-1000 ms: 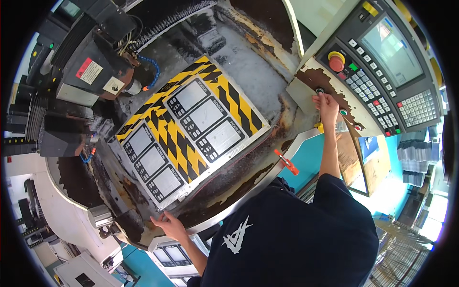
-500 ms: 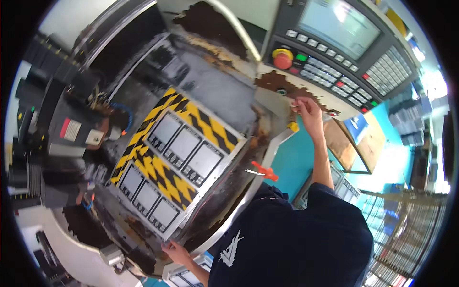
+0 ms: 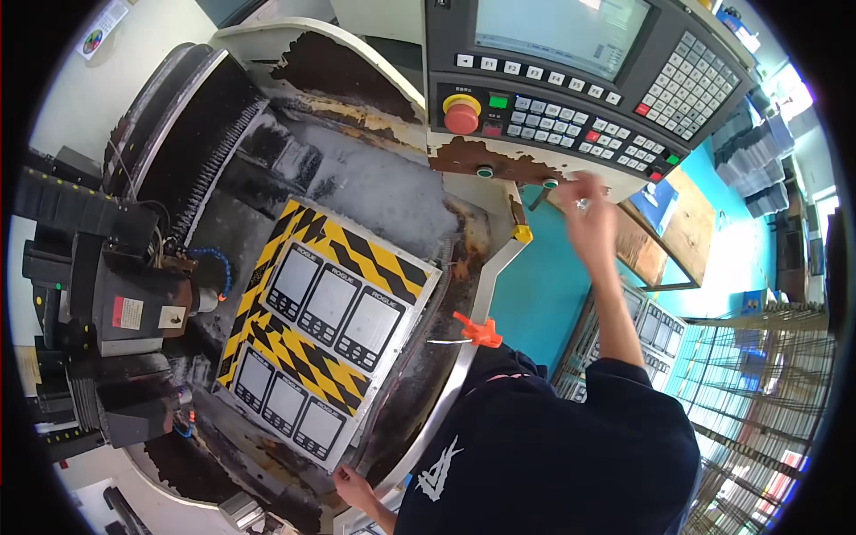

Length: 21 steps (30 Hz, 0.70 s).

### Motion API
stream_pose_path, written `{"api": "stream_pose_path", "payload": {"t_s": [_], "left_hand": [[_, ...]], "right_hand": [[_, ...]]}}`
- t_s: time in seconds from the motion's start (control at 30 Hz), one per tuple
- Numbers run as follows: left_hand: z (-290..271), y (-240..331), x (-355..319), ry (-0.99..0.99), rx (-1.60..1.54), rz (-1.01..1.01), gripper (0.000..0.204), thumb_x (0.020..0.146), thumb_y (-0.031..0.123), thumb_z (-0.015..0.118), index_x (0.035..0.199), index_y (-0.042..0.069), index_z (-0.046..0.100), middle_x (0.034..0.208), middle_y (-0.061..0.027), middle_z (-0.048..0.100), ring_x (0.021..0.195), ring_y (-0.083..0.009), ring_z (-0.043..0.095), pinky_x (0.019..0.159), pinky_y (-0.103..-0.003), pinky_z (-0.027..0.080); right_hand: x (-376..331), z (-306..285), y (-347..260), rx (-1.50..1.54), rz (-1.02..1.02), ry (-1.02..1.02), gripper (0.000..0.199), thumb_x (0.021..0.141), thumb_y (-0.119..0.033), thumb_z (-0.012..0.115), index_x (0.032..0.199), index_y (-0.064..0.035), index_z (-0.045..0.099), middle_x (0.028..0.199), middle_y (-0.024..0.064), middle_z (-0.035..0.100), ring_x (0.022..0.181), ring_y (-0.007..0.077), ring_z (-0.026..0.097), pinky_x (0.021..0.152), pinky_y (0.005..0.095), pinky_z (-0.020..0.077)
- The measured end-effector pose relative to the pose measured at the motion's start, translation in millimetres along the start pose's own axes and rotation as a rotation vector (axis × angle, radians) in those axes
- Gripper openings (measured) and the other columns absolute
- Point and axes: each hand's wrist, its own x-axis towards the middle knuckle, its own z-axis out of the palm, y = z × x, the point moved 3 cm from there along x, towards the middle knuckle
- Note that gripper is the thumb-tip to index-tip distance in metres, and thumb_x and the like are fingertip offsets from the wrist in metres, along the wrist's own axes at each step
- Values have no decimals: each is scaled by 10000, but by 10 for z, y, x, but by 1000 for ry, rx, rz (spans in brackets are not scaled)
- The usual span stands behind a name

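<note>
My right hand (image 3: 590, 221) is raised just beneath the control panel (image 3: 437, 116), beside a round green button (image 3: 551, 184) on its lower edge. Motion smears its fingers, so what they do is unclear. Down at the front, the curled fingers of my left hand (image 3: 355, 489) are by the lower corner of a plate with black-and-yellow striped tape (image 3: 299, 343). Whether they pinch anything there is too small to see. Grey rectangular panels with black borders (image 3: 334, 301) lie in two rows on that plate, inside the machine.
A machine head (image 3: 143, 303) with blue and orange hoses stands left of the plate. An orange air gun (image 3: 480, 332) rests on the machine's front rim. Past it are a rack of similar panels (image 3: 655, 330), a wooden table (image 3: 687, 227) and wire shelving (image 3: 758, 419).
My right hand has shifted right along the panel's lower edge, from between the two round buttons to beside the right one. My left hand stays near the plate's corner. The view has turned.
</note>
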Motion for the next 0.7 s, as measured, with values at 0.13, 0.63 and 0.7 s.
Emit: {"api": "stream_pose_path", "payload": {"t_s": [0.13, 0.63, 0.7], "left_hand": [[47, -140, -8, 17, -29, 14, 357, 974, 369, 576, 1035, 38, 695, 936, -165, 728, 858, -380, 691, 728, -478, 520], [24, -97, -46, 24, -96, 46, 282, 963, 306, 599, 992, 38, 681, 899, -160, 717, 836, -357, 688, 717, -465, 513], [25, -101, -30, 16, -102, 57, 266, 956, 291, 605, 991, 39, 683, 899, -156, 717, 836, -349, 690, 720, -459, 515]], "right_hand": [[-86, 925, 151, 64, 205, -327, 337, 934, -293, 699, 1106, -9, 637, 889, 117, 732, 828, 219, 713, 761, 347, 548], [54, 1475, 329, 27, 113, -157, 256, 934, -305, 686, 978, -53, 667, 843, 102, 749, 797, 271, 735, 702, 348, 551], [55, 1470, 357, 26, 108, -151, 250, 938, -299, 679, 978, -53, 661, 841, 101, 749, 796, 271, 733, 702, 348, 550]]}}
